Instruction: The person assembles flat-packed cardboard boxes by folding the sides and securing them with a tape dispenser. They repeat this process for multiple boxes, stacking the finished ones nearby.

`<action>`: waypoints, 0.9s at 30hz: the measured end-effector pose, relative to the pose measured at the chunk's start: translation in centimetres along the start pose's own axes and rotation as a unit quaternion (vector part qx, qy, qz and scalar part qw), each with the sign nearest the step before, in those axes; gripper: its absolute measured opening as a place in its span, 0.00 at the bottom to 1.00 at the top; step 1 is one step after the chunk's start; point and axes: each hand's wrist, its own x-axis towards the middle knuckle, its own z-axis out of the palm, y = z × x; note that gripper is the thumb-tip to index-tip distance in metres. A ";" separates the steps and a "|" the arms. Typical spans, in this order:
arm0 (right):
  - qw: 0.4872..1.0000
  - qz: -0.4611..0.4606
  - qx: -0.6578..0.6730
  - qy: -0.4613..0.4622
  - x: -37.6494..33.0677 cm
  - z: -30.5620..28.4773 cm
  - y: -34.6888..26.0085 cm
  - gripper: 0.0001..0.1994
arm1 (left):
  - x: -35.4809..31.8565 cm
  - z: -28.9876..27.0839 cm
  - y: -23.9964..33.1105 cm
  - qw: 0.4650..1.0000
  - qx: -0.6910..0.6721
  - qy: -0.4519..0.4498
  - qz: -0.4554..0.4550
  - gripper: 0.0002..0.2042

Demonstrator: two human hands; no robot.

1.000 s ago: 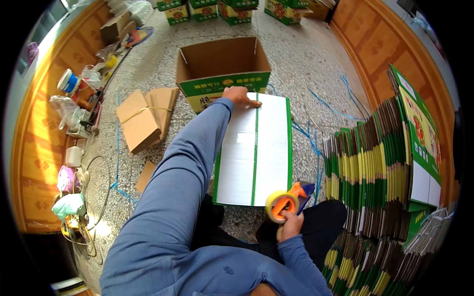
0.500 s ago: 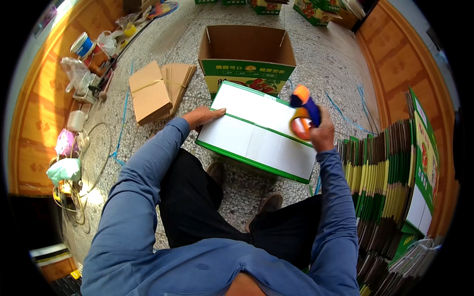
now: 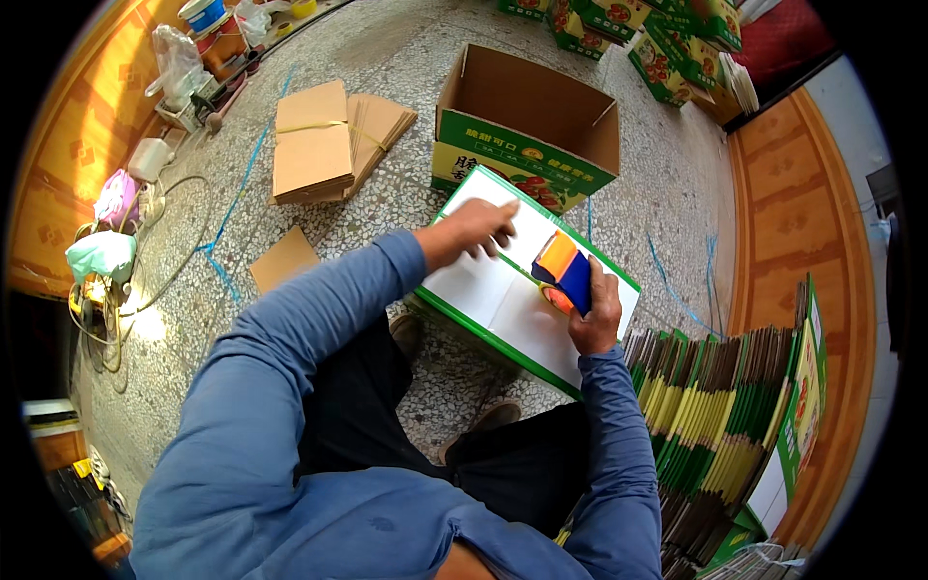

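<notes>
A green-edged carton point(image 3: 503, 300) lies in front of my legs with its white, seamed face up. Its flaps meet along a line across the middle. In my right hand point(image 3: 596, 314) is an orange and blue tape dispenser point(image 3: 570, 271), pressed against the seam towards the right part of the carton. My left hand point(image 3: 471, 232) hovers over the carton's left part, slightly blurred, fingers apart and holding nothing. Behind the carton stands a second, open-topped green box point(image 3: 527, 155) with brown inside walls.
Bundled brown cardboard sheets point(image 3: 314, 145) lie on the speckled floor at the left, near a loose cardboard piece point(image 3: 283, 261). Flattened cartons point(image 3: 715, 406) are stacked at my right. Blue straps point(image 3: 667, 275), cables and bags point(image 3: 101, 253) lie around. More boxes point(image 3: 667, 58) stand at the back right.
My left hand has let go of the carton's left edge and moved right over its top. The tape dispenser has come down onto the seam. The view has shifted, showing a loose cardboard piece.
</notes>
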 end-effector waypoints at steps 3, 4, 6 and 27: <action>1.000 0.006 0.011 -0.011 -0.1 -0.1 0.1 0.38 | -0.9 3.5 0.2 0.985 -0.125 -0.114 -0.027 0.30; 1.000 -0.002 0.012 -0.009 0.1 0.0 0.2 0.38 | -1.0 4.1 0.4 0.984 -0.135 -0.115 -0.015 0.28; 1.000 -0.004 0.008 -0.008 -0.2 0.0 0.5 0.38 | -1.6 5.4 0.9 0.979 -0.169 -0.113 -0.002 0.26; 0.962 -0.095 -0.152 -0.204 5.4 -2.6 -3.1 0.28 | 1.2 -17.7 -8.0 0.974 -0.056 0.215 0.052 0.12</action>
